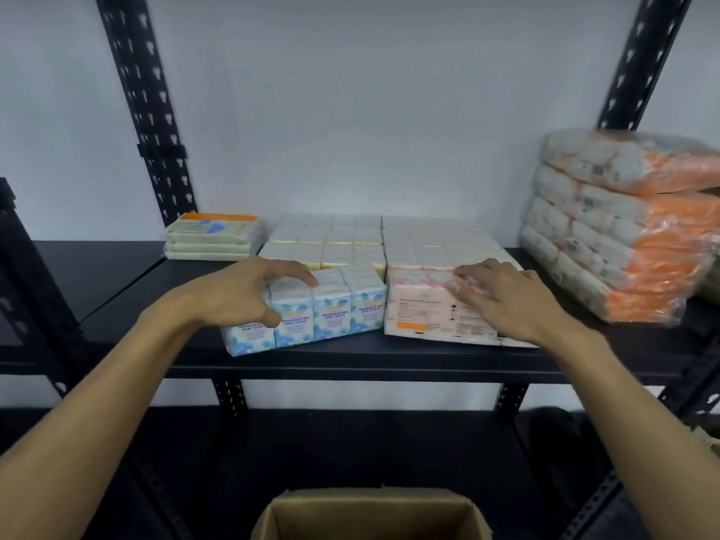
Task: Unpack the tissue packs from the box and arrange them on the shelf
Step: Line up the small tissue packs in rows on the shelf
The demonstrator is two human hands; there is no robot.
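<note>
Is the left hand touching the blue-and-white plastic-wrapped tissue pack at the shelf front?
Touching. Head view: the left hand grips the blue-and-white plastic-wrapped tissue pack, thumb on its front, fingers over its top.

On the shelf (117, 298), the left pack (331, 317) sits beside the right pack (424, 317), rows (350, 235) behind them; the box (374, 516) stands below me.

Probably a stockroom — black slotted-steel shelf (350, 356); bulk tissue packs (623, 228); open carton (370, 516).
</note>
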